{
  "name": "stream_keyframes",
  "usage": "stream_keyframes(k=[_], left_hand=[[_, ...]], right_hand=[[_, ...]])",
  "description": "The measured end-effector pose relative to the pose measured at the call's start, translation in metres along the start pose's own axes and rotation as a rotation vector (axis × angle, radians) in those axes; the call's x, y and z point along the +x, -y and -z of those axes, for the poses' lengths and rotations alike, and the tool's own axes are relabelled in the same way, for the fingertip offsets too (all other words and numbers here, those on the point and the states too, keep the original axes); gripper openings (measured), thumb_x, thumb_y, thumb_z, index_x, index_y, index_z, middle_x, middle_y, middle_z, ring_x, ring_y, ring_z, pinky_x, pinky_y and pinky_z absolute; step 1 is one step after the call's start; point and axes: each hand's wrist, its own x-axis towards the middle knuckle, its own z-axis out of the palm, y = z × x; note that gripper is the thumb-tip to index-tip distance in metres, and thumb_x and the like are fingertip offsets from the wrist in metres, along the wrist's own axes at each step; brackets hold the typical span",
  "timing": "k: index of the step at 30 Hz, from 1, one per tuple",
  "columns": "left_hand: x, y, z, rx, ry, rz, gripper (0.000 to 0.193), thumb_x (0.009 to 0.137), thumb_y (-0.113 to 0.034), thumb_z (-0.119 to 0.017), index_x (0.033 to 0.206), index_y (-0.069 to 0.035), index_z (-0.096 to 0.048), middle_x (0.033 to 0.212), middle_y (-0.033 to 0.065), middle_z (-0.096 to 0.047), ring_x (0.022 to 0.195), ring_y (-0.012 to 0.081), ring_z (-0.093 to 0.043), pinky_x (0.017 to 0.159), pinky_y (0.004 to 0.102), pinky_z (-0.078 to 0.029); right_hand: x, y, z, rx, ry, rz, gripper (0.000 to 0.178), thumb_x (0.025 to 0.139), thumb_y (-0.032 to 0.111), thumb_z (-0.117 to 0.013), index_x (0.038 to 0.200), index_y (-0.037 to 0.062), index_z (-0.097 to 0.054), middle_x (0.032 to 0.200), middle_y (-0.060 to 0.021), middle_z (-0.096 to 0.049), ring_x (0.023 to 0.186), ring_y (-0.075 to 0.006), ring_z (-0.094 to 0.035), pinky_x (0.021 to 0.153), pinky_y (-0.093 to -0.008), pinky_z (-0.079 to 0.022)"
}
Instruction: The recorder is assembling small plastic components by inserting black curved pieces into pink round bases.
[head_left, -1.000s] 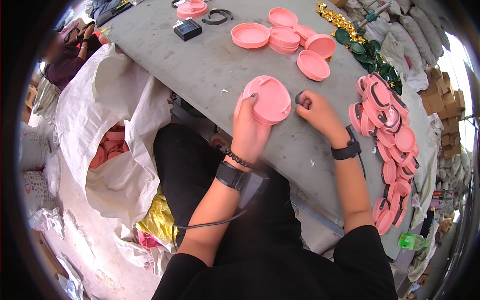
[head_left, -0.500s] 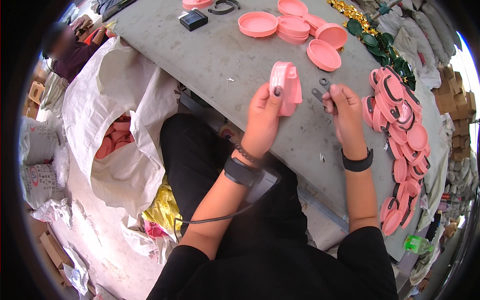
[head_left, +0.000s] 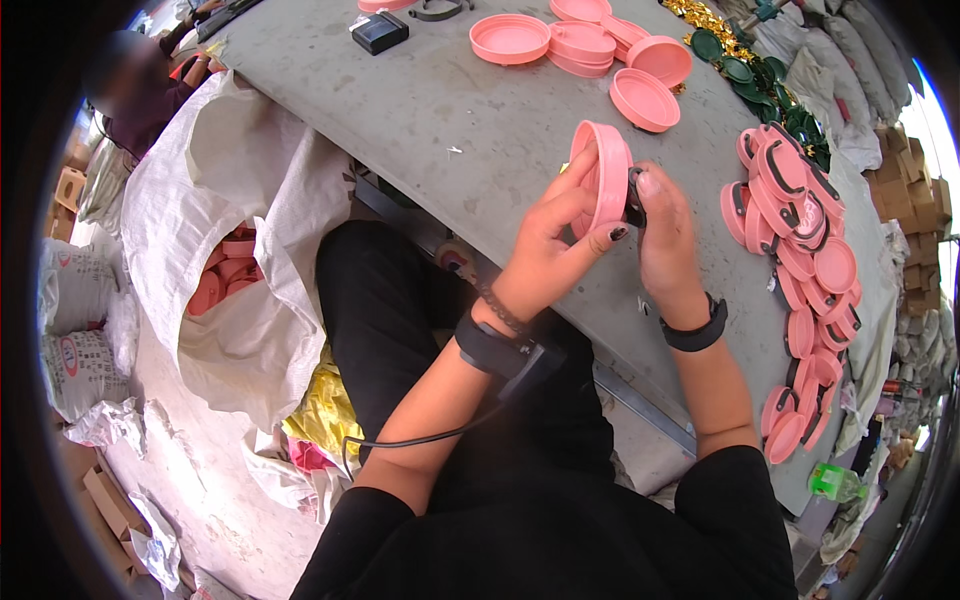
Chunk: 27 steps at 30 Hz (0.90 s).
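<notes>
My left hand [head_left: 556, 236] grips a round pink plastic lid [head_left: 611, 178], held on edge above the grey table, fingers inside its hollow and thumb at the lower rim. On the lid's right side, my right hand [head_left: 668, 232] pinches a dark grey strap-like handle [head_left: 635, 198] against the lid's outer face. Fingers cover much of the handle, so I cannot tell whether it is fastened. Several bare pink lids [head_left: 645, 99] lie beyond my hands. To the right runs a long heap of pink lids with dark handles [head_left: 782, 166].
The grey table [head_left: 400, 130] bears a black box [head_left: 380, 33] and a heap of dark green lids [head_left: 738, 70]. Left of my legs, a white woven sack [head_left: 262, 345] holds pink pieces. A green-labelled bottle [head_left: 836, 483] is at the lower right. Another person [head_left: 135, 100] is at far left.
My hands have come together. The lid has turned and moved right, and the handle in my right hand, earlier apart from it, now meets its outer face.
</notes>
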Motion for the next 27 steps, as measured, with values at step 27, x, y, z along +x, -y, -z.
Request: stream_keyframes(k=[27], left_hand=[[0.001,-0.004,-0.009,0.472,0.129,-0.219,0.018,0.079,-0.016,-0.063,0.087,-0.004,-0.053,0.142,0.0285,-0.02,0.13,0.0521,-0.016,0.106,0.0526,-0.018]], right_hand=[[0.0,-0.014,0.001,0.301,-0.148,-0.114,0.031,0.094,0.032,-0.04,0.077,0.0082,-0.049,0.076,0.0029,-0.05,0.067,-0.005,-0.043,0.062,-0.0241,-0.039]])
